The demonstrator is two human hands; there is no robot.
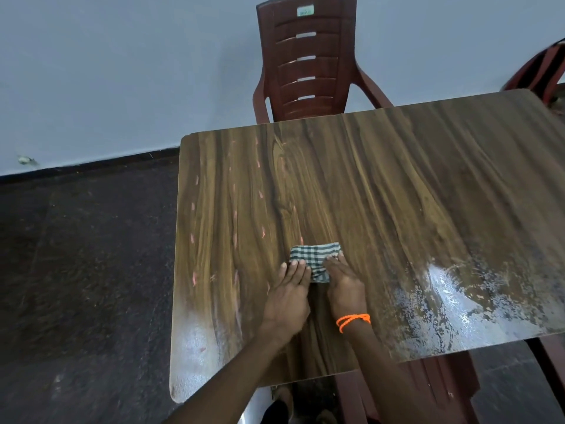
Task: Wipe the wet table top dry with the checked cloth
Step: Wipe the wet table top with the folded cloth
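Your left hand (290, 289) and right hand (344, 280) press flat, fingers extended, on the folded checked cloth (315, 260) mid-table (397, 185). Keep even pressure and work in overlapping strokes toward the wet patch (464, 298) at your near right.

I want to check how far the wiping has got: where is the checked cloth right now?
The checked cloth lies folded on the table top, near its front middle, pressed flat under the fingers of the left hand and right hand.
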